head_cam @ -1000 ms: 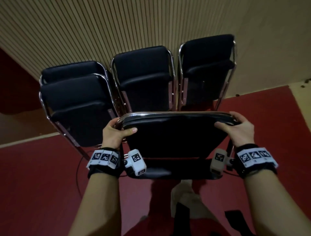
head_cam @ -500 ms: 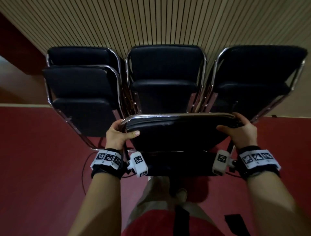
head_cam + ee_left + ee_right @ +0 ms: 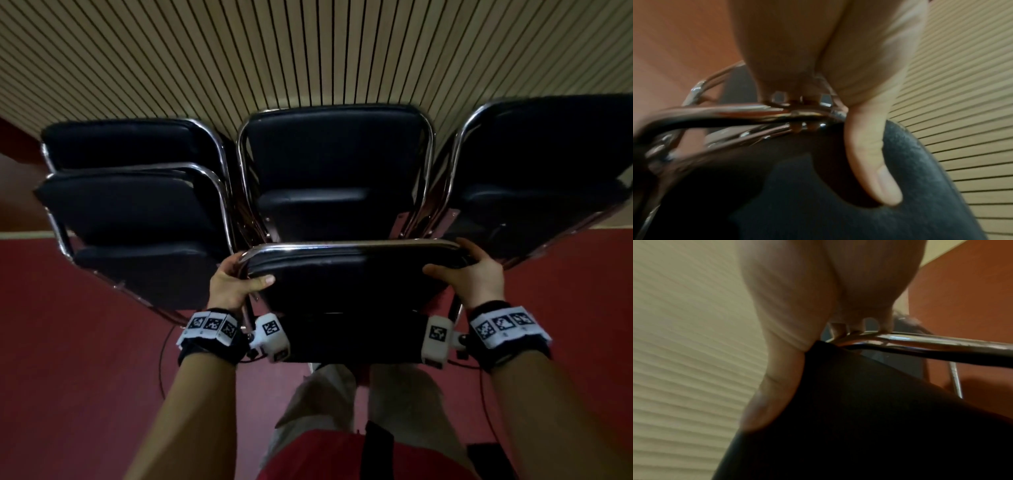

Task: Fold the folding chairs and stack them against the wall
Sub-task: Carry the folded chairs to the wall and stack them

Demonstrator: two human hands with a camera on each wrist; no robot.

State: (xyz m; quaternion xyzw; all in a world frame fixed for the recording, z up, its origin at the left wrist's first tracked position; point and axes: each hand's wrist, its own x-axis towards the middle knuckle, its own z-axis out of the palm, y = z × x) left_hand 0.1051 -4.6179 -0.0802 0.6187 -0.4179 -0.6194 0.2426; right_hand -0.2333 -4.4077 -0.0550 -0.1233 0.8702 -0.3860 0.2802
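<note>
I hold a folded black chair (image 3: 346, 281) with a chrome frame by the top of its backrest, in front of my body. My left hand (image 3: 236, 279) grips the left corner, thumb on the black pad (image 3: 877, 175), fingers curled behind the chrome tube (image 3: 735, 112). My right hand (image 3: 469, 274) grips the right corner the same way, its thumb pressed on the pad (image 3: 859, 402). Several folded black chairs lean on the slatted wall (image 3: 308, 51) ahead: two stacked at the left (image 3: 133, 209), one in the middle (image 3: 335, 171), one at the right (image 3: 544, 164).
Red carpet (image 3: 68, 359) covers the floor on both sides and under me. My legs (image 3: 359, 411) stand right behind the held chair. A thin black cable (image 3: 163, 356) loops on the floor near the left chairs.
The leaning chairs have come nearer and larger in view, and the held chair has swung from the right chairs to face the middle one. Both hands keep the same grip.
</note>
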